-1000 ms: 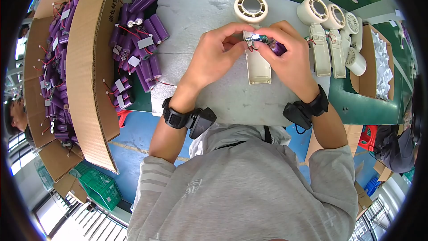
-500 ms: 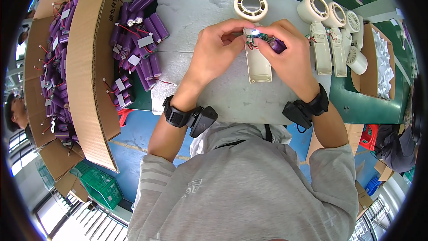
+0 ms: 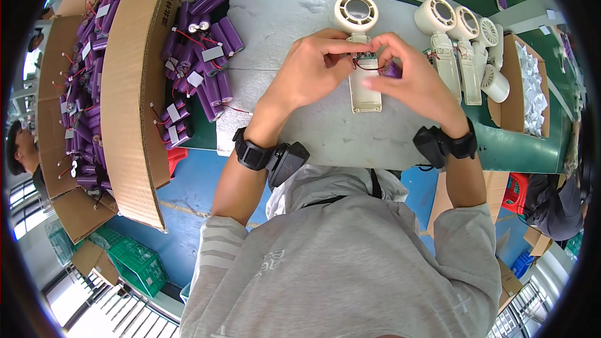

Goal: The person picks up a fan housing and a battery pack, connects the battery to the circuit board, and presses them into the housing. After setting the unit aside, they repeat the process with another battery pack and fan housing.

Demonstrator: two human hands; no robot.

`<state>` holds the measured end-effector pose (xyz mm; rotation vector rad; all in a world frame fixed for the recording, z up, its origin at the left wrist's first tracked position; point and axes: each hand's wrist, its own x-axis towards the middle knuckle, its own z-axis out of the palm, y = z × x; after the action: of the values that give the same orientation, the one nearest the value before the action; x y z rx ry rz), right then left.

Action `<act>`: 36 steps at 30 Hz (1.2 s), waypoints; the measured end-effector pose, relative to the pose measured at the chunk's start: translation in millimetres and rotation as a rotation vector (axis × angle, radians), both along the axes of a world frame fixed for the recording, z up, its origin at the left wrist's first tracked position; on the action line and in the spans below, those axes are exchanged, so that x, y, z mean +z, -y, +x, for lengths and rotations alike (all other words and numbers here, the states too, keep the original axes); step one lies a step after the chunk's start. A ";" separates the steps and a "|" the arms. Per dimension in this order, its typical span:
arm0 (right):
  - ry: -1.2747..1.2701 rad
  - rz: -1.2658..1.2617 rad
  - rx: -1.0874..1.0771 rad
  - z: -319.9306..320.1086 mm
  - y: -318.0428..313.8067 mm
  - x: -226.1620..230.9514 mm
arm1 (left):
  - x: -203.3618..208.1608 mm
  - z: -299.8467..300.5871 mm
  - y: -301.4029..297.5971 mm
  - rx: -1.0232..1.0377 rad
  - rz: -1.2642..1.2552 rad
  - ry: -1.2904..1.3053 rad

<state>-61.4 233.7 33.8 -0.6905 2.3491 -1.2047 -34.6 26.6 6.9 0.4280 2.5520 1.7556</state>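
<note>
On the foam sheet before me lies an opened cream handheld fan, its round head [image 3: 356, 12] at the far end and its hollow handle shell [image 3: 365, 97] toward me. A small green circuit board [image 3: 366, 56] with thin wires sits at the top of the handle. My left hand [image 3: 313, 70] pinches the board's left side with fingers pressed together. My right hand [image 3: 416, 78] curls around a purple battery [image 3: 393, 70], partly hidden by its fingers. Its index finger reaches the board's right end, while the thumb is held away over the shell.
Purple batteries [image 3: 213, 91] with wires lie piled left, beside a cardboard box [image 3: 134, 94] holding several more. At right stand several opened cream fans [image 3: 446, 66] and a box of white pieces [image 3: 532, 91]. Foam sheet [image 3: 300, 141] covers part of the green table [image 3: 519, 156].
The bright light on the circuit board has gone out. My right thumb has pulled off the board and moved downward. The camera view has shifted slightly.
</note>
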 end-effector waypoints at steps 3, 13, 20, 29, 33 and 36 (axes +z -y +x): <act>-0.027 -0.054 0.046 11.1 -9.9 2.5 | -1.5 0.8 1.1 -0.007 0.025 0.033; 0.511 -0.240 -0.320 21.2 -23.3 21.4 | -8.1 -0.3 5.2 -0.058 0.105 0.068; -0.573 0.286 -0.186 25.9 -28.2 7.2 | -4.1 -0.3 -0.9 0.024 0.055 0.152; -0.643 0.259 0.051 18.3 -25.9 19.9 | 1.3 5.3 -8.5 0.090 0.046 0.105; -0.576 0.325 0.084 18.0 -21.7 21.6 | 0.3 8.5 -9.0 0.095 0.047 0.102; -0.635 0.396 0.057 18.3 -19.0 16.8 | -0.6 6.8 -8.9 0.091 0.058 0.063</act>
<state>-43.1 252.7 50.6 -1.1013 2.9229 -0.4952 -27.8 35.6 6.3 0.2576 2.5211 1.8456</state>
